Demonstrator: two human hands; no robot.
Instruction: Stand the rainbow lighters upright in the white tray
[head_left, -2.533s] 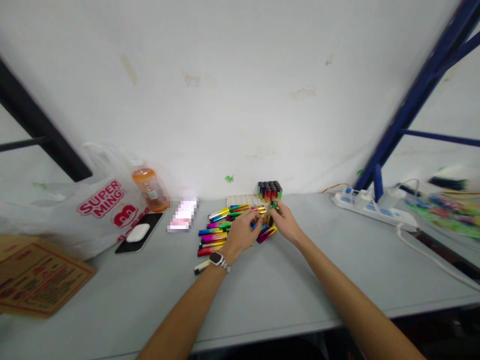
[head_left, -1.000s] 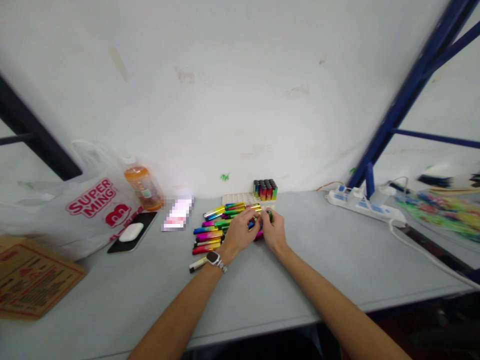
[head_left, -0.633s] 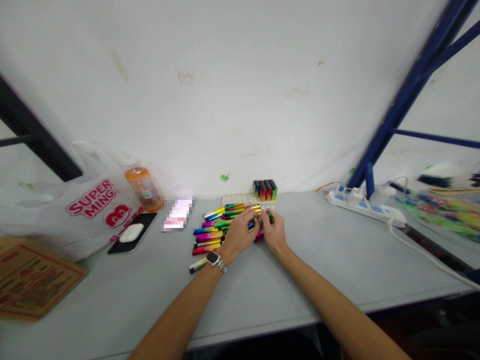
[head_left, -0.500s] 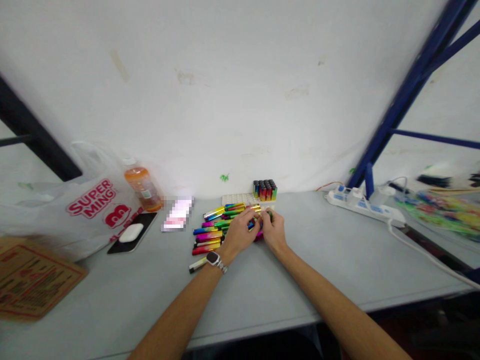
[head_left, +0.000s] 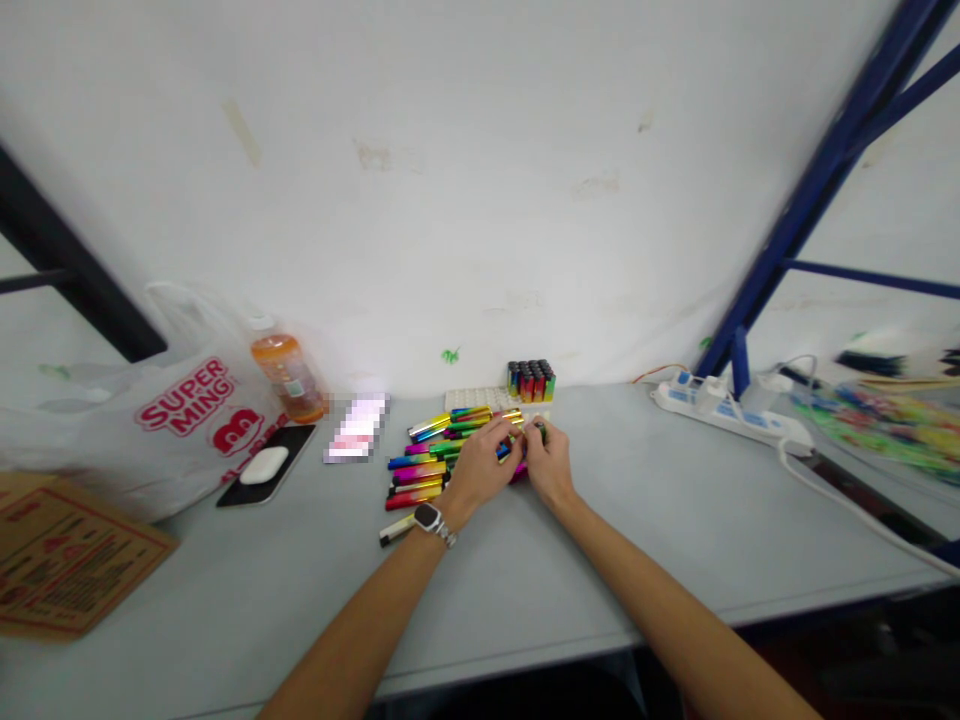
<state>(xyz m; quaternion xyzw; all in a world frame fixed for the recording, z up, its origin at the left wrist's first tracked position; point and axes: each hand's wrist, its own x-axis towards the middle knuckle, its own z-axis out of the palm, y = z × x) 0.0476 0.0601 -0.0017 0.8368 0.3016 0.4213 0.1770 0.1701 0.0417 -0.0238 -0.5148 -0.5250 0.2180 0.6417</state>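
My left hand [head_left: 486, 458], with a watch [head_left: 429, 517] at the wrist, is closed over the right end of a spread of shiny tubes [head_left: 418, 472]. The tubes have bright fading colours and black ends. Close against it, my right hand [head_left: 549, 460] is closed with its fingertips pinched round a small shiny tube with a green tint [head_left: 541, 430]. What the left fingers grip is hidden. Just behind the hands is a white tray with a grid of holes [head_left: 472, 398]. Several tubes of the same kind [head_left: 531, 381] stand upright at its right end, dark tops up.
At the left are a plastic bag [head_left: 187, 420], a carton [head_left: 75, 560], an orange bottle [head_left: 289, 378] and a phone [head_left: 259, 490] with a white case [head_left: 264, 465] on it. A blurred-out bright rectangle [head_left: 358, 428] lies nearby. A power strip [head_left: 727, 415] with cables sits at the right by a blue frame [head_left: 795, 200].
Almost nothing differs. Both hands stay together at the same spot, and the whole view has shifted very slightly.
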